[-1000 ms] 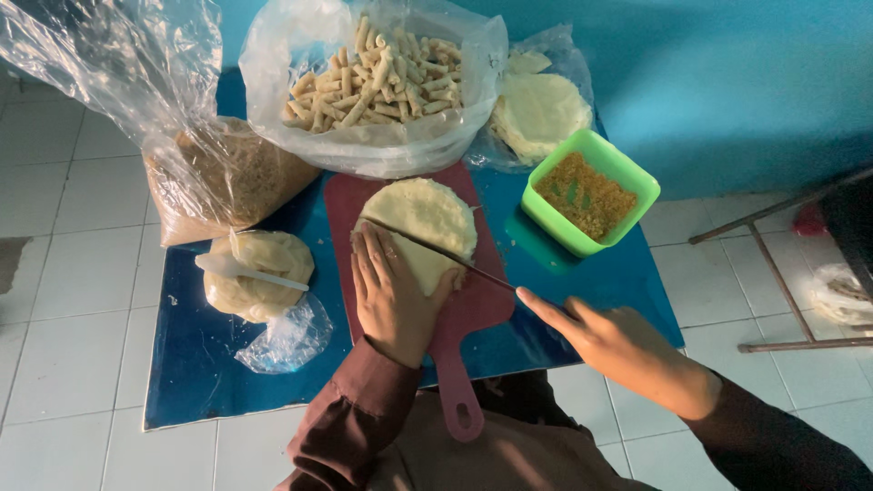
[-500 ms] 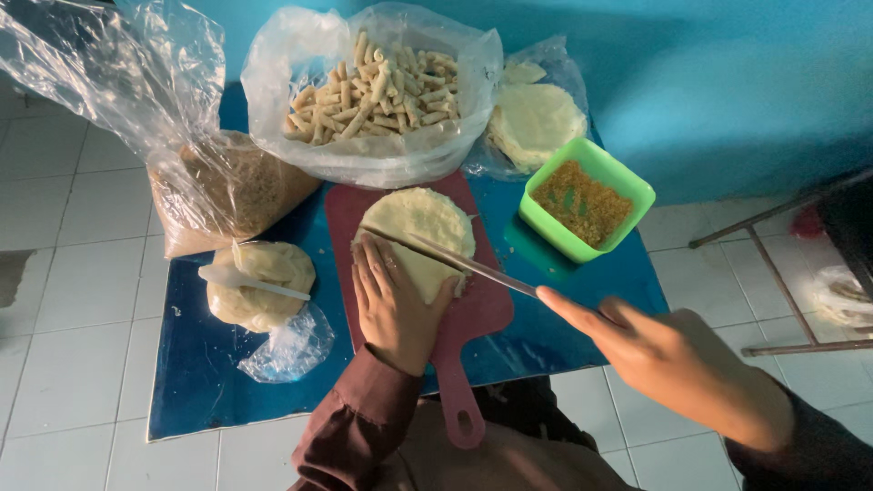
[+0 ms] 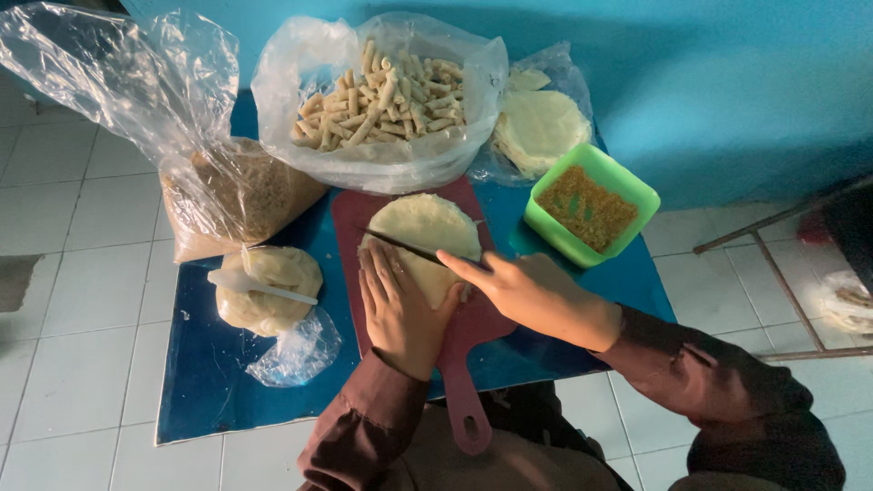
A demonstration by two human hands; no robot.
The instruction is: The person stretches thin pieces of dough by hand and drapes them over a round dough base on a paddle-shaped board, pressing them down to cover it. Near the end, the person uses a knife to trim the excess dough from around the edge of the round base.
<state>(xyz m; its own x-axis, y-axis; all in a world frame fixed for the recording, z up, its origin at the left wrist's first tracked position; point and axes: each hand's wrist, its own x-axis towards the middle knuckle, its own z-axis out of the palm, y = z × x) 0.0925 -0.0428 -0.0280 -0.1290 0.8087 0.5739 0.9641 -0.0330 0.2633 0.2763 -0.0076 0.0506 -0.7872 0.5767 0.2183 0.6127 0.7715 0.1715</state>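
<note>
Big bag: clear plastic bag of pale rolled sticks (image 3: pixel 380 95), open at top, at far centre of blue shiny mat (image 3: pixel 218 382).
Left bag: clear plastic bag w/ brown crumbs (image 3: pixel 238 195), far-left corner of mat, its top standing loose and high.
Small bag: clear bag w/ stack of pale round sheets (image 3: pixel 538 127), far right, just behind square green plastic tub of brown crumbs (image 3: pixel 591 205).
Near-left bag: lump of pale dough in clear plastic (image 3: pixel 268 289), white plastic spoon (image 3: pixel 259 286) lying across it.
Board: dark red plastic cutting board w/ handle (image 3: pixel 468 364), centre of mat, handle toward the person.
Wrapper: round pale dough sheet (image 3: pixel 427 236), flat on the board.
Left hand (image 3: pixel 400 309): fingers straight and close together, pressing flat on near part of the sheet.
Right hand (image 3: pixel 536 291): fingers closed around handle of thin dark knife (image 3: pixel 405 245), forefinger stretched along it; blade lies across the sheet, just beyond left fingertips.
</note>
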